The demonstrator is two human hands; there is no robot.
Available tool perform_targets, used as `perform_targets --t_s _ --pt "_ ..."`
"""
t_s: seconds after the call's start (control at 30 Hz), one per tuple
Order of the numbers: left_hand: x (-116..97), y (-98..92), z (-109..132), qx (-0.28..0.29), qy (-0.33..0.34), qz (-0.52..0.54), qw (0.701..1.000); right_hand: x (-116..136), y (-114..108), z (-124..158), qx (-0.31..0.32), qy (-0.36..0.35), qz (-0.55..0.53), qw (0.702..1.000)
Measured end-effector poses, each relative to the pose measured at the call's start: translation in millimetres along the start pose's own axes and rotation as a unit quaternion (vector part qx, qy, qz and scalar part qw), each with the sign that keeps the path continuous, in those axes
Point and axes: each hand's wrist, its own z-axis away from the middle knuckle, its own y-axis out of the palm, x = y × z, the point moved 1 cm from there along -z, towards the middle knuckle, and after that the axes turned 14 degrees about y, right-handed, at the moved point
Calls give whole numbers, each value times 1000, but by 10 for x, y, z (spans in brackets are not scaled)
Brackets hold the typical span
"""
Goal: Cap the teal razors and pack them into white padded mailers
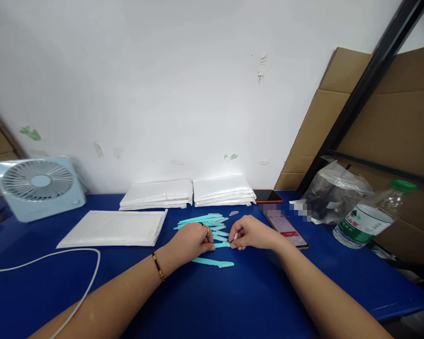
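Note:
My left hand is closed, thumb and fingers pinching the handle of a teal eyebrow razor just above the table. At the razor's other end, my right hand closes its fingertips on the tip. A small pale piece shows between those right fingers; I cannot tell whether it is a blade cover. Closer to me lies a single eyebrow razor, partly under my left hand. Beyond my hands, several more eyebrow razors are heaped, some hidden by my left hand. A small clear piece rests behind them.
Two stacks of white packets stand against the wall, with another white packet at left. A fan and a white cable are further left. To the right are a lit phone, a plastic bag and a water bottle.

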Motion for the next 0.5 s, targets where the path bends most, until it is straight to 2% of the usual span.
perform_targets --t_s 0.07,0.1,0.2,0.23,0.3,0.37,0.43,0.5 --pt "4 7 1 -2 0 -13 1000 -4 -5 -39 -58 -32 22 998" --pt "1 3 4 -9 1 -20 1000 -14 -30 -64 -113 -49 43 991" --pt "-35 -49 27 -44 8 -27 999 -68 -147 -165 -302 -99 115 941" --pt "-56 -74 38 -47 16 -23 998 -91 -183 -202 -334 -107 138 926" --pt "-104 -120 59 -23 45 -8 999 -135 -241 -262 -336 -104 173 920" --pt "-144 -137 75 31 73 15 997 -173 -293 -266 -306 -74 182 932" --pt "-160 -118 80 67 76 38 994 -205 -343 -201 -254 -33 165 953" --pt "-155 -72 69 65 58 45 995 -228 -378 -92 -166 6 143 976"
